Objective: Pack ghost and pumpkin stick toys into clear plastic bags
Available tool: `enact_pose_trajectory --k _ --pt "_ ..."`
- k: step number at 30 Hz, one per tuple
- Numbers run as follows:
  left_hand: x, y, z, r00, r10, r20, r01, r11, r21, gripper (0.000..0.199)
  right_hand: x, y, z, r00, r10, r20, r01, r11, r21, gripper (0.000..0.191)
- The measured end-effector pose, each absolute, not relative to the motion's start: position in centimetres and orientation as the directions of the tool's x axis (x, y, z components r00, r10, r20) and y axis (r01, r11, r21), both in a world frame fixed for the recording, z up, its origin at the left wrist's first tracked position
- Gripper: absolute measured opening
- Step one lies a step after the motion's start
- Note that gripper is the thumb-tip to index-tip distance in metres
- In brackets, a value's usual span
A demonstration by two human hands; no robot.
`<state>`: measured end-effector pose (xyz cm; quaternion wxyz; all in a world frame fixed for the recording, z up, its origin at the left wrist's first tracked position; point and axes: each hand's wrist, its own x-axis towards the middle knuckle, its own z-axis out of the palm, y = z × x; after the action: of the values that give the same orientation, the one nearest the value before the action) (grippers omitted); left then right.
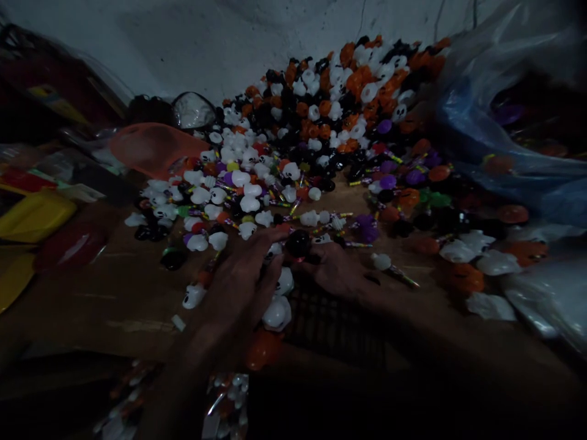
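In the dim head view my left hand (250,269) is curled, with a small white ghost figure (274,251) between its thumb and fingers. My right hand (337,269) reaches in from the other side, its fingers bent against a shiny black round figure (299,243). That black figure sits between my two hands. Beneath my left thumb are white figures (277,313), with an orange one (263,349) below them. A thin stick with a white top (389,267) lies right of my right hand. My fingertips are partly in shadow.
A large heap of orange, black and white figures (321,110) rises against the wall. Several multicoloured sticks and ghost figures (243,189) cover the brown tabletop (137,293). Clear plastic bags (495,122) stand at right. An orange bowl-like piece (156,146) and yellow pieces (36,217) lie at left.
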<state>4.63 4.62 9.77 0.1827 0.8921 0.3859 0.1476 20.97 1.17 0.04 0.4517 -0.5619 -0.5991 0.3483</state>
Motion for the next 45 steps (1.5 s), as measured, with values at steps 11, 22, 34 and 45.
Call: enact_pose_trajectory --k 11,22,34,45 --pt "4.9 4.4 10.5 0.641 0.765 0.052 0.622 -0.558 0.549 0.036 21.2 0.2 -0.8 -0.024 0.963 0.267 0.679 0.212 -0.703 0.011" --pt "3.3 7.8 12.0 0.558 0.830 0.015 0.563 -0.391 0.728 0.043 20.6 0.5 -2.0 -0.076 0.878 0.472 0.719 0.376 -0.584 0.013" --pt "5.4 7.3 7.6 0.764 0.645 0.000 0.578 -0.685 0.444 0.043 20.2 0.6 -2.0 -0.078 0.889 0.451 0.758 0.347 -0.553 0.018" --pt "-1.6 7.0 12.0 0.496 0.861 -0.113 0.677 -0.303 0.671 0.044 22.7 -2.0 1.8 -0.134 0.914 0.382 0.889 0.281 -0.361 0.021"
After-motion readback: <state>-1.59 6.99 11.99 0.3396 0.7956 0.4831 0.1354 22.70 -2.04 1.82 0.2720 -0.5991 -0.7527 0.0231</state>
